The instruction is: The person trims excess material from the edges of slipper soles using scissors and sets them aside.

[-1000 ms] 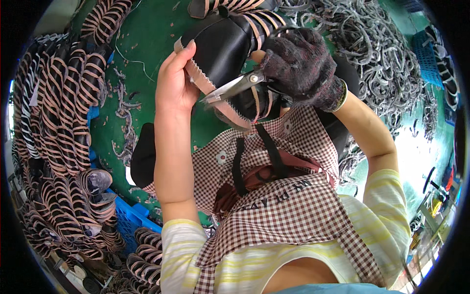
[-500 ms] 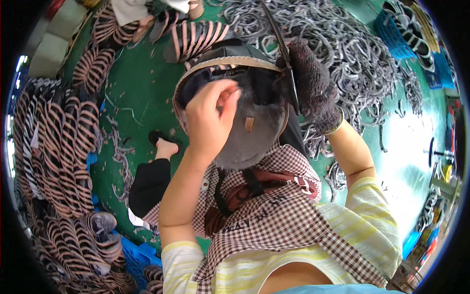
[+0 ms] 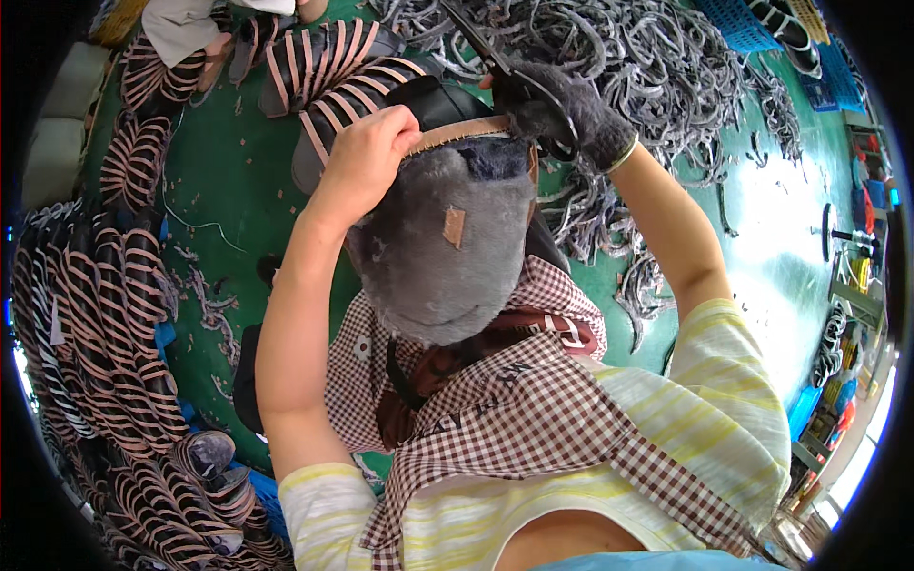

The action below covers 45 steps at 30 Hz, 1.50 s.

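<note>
On my lap lies a shoe piece lined with grey fleece (image 3: 419, 238), with a small tan tag (image 3: 454, 228) on the fleece. A tan stitched edge (image 3: 457, 133) runs along its far rim. My bare left hand (image 3: 371, 157) is closed, pinching this edge at its left end. My right hand (image 3: 581, 114), in a dark knitted glove, is wrapped round black-handled scissors (image 3: 547, 100) by the right end of the edge. Their blades point up and away to the left; whether they are parted cannot be made out. Black material (image 3: 447, 100) shows just beyond the edge.
Grey fleece trimmings (image 3: 657, 86) are heaped on the green floor (image 3: 238, 190) ahead and to the right. Stacked shoe pieces with pink-edged black sides (image 3: 114, 324) line the left. Others (image 3: 328, 62) lie ahead, near another person's pale trouser leg (image 3: 181, 29). Blue baskets (image 3: 733, 24) stand far right.
My left hand has moved from above the lining up to the tan edge and closed on it. The scissors have tilted left, and more of the grey fleece shows. The whole view has shifted.
</note>
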Motion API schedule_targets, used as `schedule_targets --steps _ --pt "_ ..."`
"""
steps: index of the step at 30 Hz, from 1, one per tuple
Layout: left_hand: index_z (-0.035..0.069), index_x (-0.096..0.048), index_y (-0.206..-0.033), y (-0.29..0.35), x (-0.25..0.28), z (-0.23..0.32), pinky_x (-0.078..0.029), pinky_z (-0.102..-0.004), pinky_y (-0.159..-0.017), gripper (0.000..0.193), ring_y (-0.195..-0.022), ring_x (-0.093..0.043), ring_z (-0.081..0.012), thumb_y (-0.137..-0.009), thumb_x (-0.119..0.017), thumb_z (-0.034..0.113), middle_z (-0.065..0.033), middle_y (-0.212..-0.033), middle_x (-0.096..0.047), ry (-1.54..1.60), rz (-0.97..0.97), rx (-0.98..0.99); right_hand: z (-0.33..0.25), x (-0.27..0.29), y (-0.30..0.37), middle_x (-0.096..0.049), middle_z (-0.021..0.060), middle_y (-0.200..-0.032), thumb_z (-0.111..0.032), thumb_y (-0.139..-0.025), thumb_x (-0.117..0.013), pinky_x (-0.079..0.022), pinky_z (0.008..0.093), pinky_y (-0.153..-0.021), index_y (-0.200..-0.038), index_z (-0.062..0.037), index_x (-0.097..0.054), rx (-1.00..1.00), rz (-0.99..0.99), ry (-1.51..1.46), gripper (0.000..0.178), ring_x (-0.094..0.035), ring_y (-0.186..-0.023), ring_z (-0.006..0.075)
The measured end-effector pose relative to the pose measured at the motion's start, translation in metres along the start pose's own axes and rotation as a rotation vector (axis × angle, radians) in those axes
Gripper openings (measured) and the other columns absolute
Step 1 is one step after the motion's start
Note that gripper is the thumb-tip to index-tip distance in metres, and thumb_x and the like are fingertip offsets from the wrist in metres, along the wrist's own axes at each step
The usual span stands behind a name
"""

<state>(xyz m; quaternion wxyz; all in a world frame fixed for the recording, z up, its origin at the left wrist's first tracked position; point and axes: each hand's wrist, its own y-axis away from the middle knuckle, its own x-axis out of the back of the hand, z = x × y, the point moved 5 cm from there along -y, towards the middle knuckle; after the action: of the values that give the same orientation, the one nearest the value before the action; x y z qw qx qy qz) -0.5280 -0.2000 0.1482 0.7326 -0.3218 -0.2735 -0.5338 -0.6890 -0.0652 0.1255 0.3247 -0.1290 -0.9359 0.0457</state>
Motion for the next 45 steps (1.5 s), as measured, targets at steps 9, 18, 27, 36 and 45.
schedule_targets --steps 9,18,27,36,45 --pt "-0.001 -0.051 -0.078 0.081 0.008 -0.072 -0.04 -0.0272 -0.061 0.009 -0.07 -0.053 -0.0145 -0.079 -0.057 0.005 -0.0053 -0.074 -0.053 0.261 0.066 0.431 0.0 -0.017 0.013 -0.056 0.0075 -0.105 -0.019 -0.08 -0.061 -0.042 0.03 -0.084 -0.116 -0.0036 -0.049 -0.193 0.017 -0.214 0.042 -0.052 -0.093 0.0143" --pt "0.0 -0.048 -0.114 0.067 0.045 -0.053 -0.048 -0.0334 -0.077 0.039 -0.091 -0.058 -0.0229 -0.09 -0.046 0.031 -0.0141 -0.104 -0.057 1.439 0.478 0.536 -0.055 -0.035 -0.018 -0.056 0.0052 -0.099 -0.015 -0.08 -0.062 -0.042 0.0251 -0.082 -0.111 -0.0022 -0.049 0.031 0.319 -0.986 0.036 -0.051 -0.094 0.0104" --pt "0.0 -0.045 -0.118 0.098 -0.035 0.006 -0.046 -0.0377 -0.08 0.044 -0.097 -0.054 -0.0226 -0.089 -0.047 0.032 -0.0129 -0.114 -0.052 1.574 0.636 0.254 -0.063 -0.067 -0.038 -0.056 0.0062 -0.088 -0.014 -0.078 -0.061 -0.044 0.0253 -0.068 -0.111 0.0 -0.045 -0.06 0.658 -0.844 0.038 -0.052 -0.078 0.0113" --pt "0.005 -0.041 -0.124 0.126 0.046 -0.017 -0.024 -0.048 -0.103 0.036 -0.118 -0.041 -0.0245 -0.09 -0.044 0.017 -0.0101 -0.127 -0.044 1.151 1.008 0.043 -0.116 -0.05 -0.019 -0.056 0.0093 -0.081 -0.03 -0.063 -0.075 -0.045 0.0317 -0.061 -0.104 -0.0061 -0.051 0.331 0.461 0.251 0.053 -0.058 -0.072 0.0234" --pt "0.005 -0.032 -0.13 0.144 0.046 -0.001 -0.022 -0.0458 -0.104 0.043 -0.122 -0.034 -0.0245 -0.089 -0.046 0.009 -0.0082 -0.134 -0.033 1.099 0.986 0.048 -0.124 -0.053 -0.008 -0.06 0.0095 -0.077 -0.026 -0.061 -0.072 -0.045 0.0358 -0.059 -0.097 -0.0051 -0.056 0.188 0.302 0.557 0.045 -0.059 -0.069 0.0283"
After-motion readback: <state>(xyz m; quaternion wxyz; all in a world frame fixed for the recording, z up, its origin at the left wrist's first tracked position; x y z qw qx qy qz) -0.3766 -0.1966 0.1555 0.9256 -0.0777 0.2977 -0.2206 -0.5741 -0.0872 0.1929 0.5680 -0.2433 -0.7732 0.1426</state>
